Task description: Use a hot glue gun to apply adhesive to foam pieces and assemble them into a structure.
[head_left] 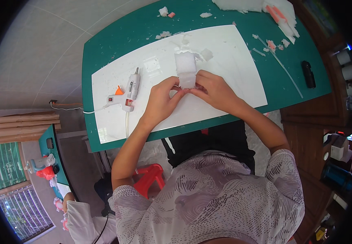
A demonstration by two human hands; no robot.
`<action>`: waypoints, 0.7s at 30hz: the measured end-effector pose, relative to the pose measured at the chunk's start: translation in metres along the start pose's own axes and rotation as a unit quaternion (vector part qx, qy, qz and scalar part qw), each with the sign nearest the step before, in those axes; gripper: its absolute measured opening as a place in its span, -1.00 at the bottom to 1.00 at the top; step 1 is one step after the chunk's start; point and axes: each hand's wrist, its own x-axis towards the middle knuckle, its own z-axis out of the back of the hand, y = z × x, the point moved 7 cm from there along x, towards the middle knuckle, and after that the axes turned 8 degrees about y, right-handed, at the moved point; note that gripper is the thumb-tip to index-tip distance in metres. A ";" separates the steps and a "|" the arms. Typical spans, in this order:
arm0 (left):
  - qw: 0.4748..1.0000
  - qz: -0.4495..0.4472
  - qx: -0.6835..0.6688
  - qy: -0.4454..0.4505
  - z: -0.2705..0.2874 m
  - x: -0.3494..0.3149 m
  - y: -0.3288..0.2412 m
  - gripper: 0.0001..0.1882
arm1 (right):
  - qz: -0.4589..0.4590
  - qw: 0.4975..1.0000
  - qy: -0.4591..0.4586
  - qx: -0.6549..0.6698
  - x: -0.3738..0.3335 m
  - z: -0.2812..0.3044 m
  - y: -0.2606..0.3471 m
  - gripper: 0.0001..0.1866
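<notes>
A white, rough-surfaced foam block (185, 63) stands on a glossy white board (233, 61), in front of me. My left hand (163, 97) holds its near part from the left, fingers curled and thumb bent inward. From the right, my right hand (214, 91) grips the same near part. Both thumbs almost meet at the block's near end, and some fingertips are hidden behind it. To the left of my hands lies a white hot glue gun (131, 91) with an orange trigger, a clear glue stick (127, 124) sticking out of its rear.
The green table (143, 20) carries white and pink foam crumbs (163, 11). Larger torn white foam (279, 16) lies far right, near a thin clear stick (284, 67) and a black object (308, 74). A red stool (149, 179) is below; another person's sleeve (80, 217) shows lower left.
</notes>
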 end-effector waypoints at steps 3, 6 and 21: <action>1.000 -0.006 0.010 0.002 0.000 0.000 0.000 -0.78 | 0.004 1.000 -0.002 0.008 -0.001 0.000 -0.001 -0.77; 1.000 -0.009 0.012 0.002 -0.001 0.001 -0.001 -0.79 | -0.002 0.999 0.004 0.034 -0.003 0.005 -0.001 -0.75; 1.000 -0.004 0.016 -0.019 -0.004 -0.001 0.006 -0.78 | -0.026 0.995 -0.003 0.100 -0.006 0.006 -0.009 -0.76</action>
